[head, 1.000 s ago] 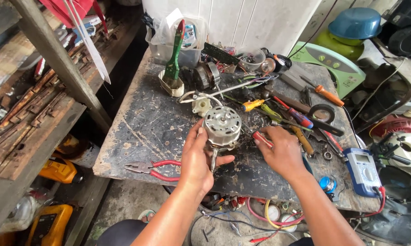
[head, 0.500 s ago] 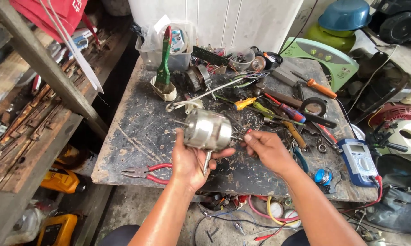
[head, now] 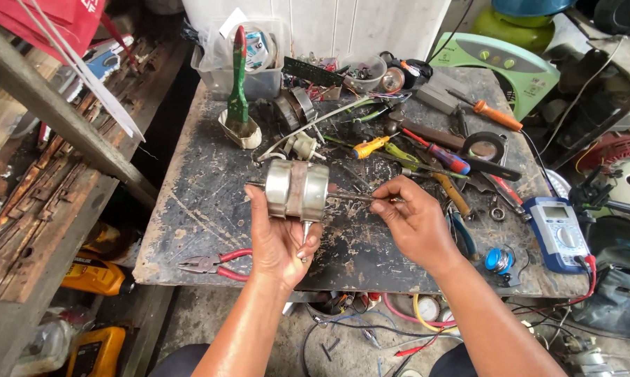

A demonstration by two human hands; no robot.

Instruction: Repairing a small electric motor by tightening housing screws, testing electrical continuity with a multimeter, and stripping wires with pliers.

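I held the small silver motor (head: pixel 297 189) up off the workbench (head: pixel 189 209) in my left hand (head: pixel 281 241), palm under its round body, fingers curled up around it so the shaft lay level and pointed to my right. My right hand (head: pixel 416 223) was closed narrow — thumb and fingertips pinched on the thin shaft (head: pixel 353 197) sticking out of the motor's end.

As I judged it, the step wanted a steady cradle from the left hand and only a light pinch on the shaft, kept in line with the motor's axis; any sideways pull there could bend it or drag the thin wires hanging under the body.

Containers stood at the back of the bench. A clear plastic tub (head: pixel 248 66) held small packets and oddments I could not tell apart. Just in front of it a paint brush with a green handle (head: pixel 238 77) stood upright in a small pale cup (head: pixel 239 132). A smaller clear bowl (head: pixel 366 73) held tiny mixed parts — too small to name. Red-handled pliers (head: pixel 214 263) lay near the front edge, and a blue multimeter (head: pixel 558 232) sat well off to my right.
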